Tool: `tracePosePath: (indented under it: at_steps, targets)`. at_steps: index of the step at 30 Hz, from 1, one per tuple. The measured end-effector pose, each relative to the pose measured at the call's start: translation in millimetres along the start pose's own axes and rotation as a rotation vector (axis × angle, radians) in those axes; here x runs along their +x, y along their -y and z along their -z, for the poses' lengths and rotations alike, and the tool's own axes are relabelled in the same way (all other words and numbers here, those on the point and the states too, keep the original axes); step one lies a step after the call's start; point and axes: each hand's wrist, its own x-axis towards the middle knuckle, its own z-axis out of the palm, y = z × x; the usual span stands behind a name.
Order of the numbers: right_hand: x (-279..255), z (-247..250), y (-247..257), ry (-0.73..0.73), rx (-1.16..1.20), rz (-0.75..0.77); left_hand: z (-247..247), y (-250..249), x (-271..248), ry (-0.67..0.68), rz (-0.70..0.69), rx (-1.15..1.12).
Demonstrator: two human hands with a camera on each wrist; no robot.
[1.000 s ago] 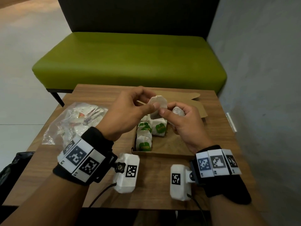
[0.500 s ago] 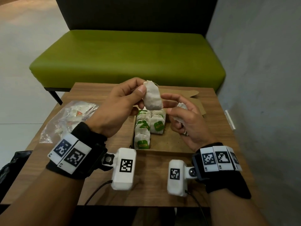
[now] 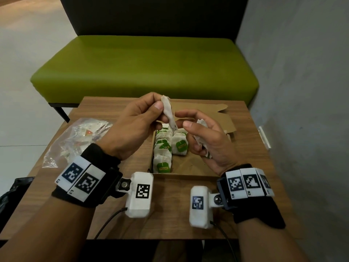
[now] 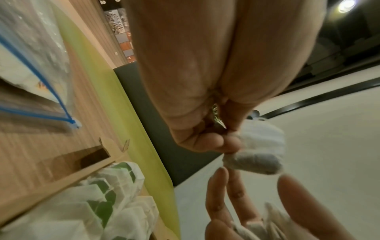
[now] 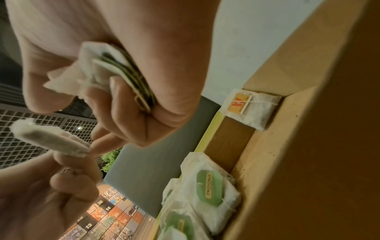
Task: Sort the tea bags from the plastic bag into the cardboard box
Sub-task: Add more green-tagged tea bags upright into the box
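My left hand (image 3: 145,114) pinches a white tea bag (image 3: 168,112) between thumb and fingers above the open cardboard box (image 3: 188,167); the same bag (image 4: 257,155) shows in the left wrist view and again (image 5: 47,138) in the right wrist view. My right hand (image 3: 202,137) clutches a bunch of tea bags (image 3: 202,142) in its curled fingers (image 5: 115,91), its forefinger and thumb extended toward the pinched bag. Several green-tagged tea bags (image 3: 164,148) stand in rows at the box's left side. One orange-tagged bag (image 5: 251,108) lies in a far corner of the box. The clear plastic bag (image 3: 79,140) with more tea bags lies on the table to the left.
The box sits on a small wooden table (image 3: 170,214). A green bench (image 3: 147,67) stands behind it and a grey wall (image 3: 302,110) runs along the right. The box lid (image 3: 207,114) lies open at the back. A black bag (image 3: 11,195) sits at the lower left.
My left hand took the single tea bag from between both hands, lifted it and turned it edge-on. My right hand drew back slightly, still holding its bunch.
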Motion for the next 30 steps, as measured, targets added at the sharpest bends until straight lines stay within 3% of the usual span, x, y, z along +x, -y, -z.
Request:
tracePosePath:
  at_steps: [4,7,10,13,17,23,30]
  targets:
    - [-4,-1,3,-0.024,-0.127,-0.055,-1,7,2,-0.176,0.075,0.200]
    - [-5,5,-3,-0.046,-0.375,-0.065,-5,16,1,-0.154,0.153,0.351]
    - [-6,10,-11,-0.061,-0.665,-0.183,-14,26,-3,-0.112,0.239,0.445]
    - [-6,13,-12,-0.051,-0.864,-0.316,-16,30,-3,-0.131,0.234,0.617]
    - [-4,15,-12,-0.066,-0.997,-0.414,-3,30,-3,-0.236,0.208,0.837]
    - [4,11,-19,-0.229,-1.073,-0.405,2,36,-4,-0.244,0.261,0.859]
    - [8,4,-21,-0.264,-1.055,-0.372,3,36,-3,-0.240,0.266,0.853]
